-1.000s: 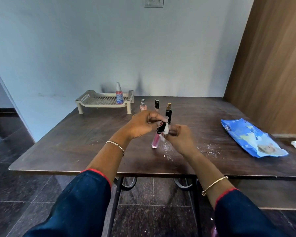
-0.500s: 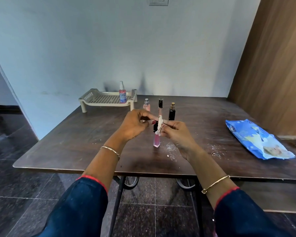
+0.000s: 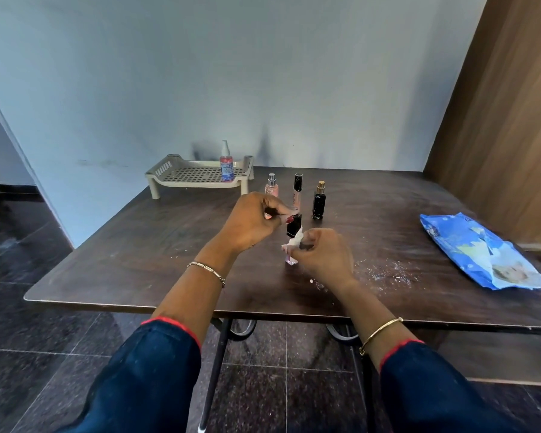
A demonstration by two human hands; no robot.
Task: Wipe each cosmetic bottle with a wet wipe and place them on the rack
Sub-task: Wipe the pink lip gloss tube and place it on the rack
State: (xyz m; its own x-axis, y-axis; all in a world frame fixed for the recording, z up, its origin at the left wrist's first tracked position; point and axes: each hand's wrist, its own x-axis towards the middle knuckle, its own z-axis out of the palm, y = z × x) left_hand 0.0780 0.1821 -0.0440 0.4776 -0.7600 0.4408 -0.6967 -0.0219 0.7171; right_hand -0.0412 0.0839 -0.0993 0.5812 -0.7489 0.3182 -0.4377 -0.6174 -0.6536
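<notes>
Dark wooden table (image 3: 138, 245). Left hand (image 3: 253, 220) pinches the black cap of a slim pink-bodied cosmetic tube (image 3: 294, 228). The tube is upright, its base at or just above the tabletop; cannot tell which. Right hand (image 3: 327, 257), fingers curled, grasps a crumpled white wet wipe (image 3: 295, 242) against the tube's pink body.

Behind the hands, standing in a row: small pink spray bottle (image 3: 271, 186), tall black-capped tube (image 3: 297, 189), black bottle with gold cap (image 3: 319, 203). Beige perforated plastic rack (image 3: 197, 183) at the far left carries one red-liquid spray bottle (image 3: 226, 165). Blue wipes packet (image 3: 481, 254) lies well to the right.
</notes>
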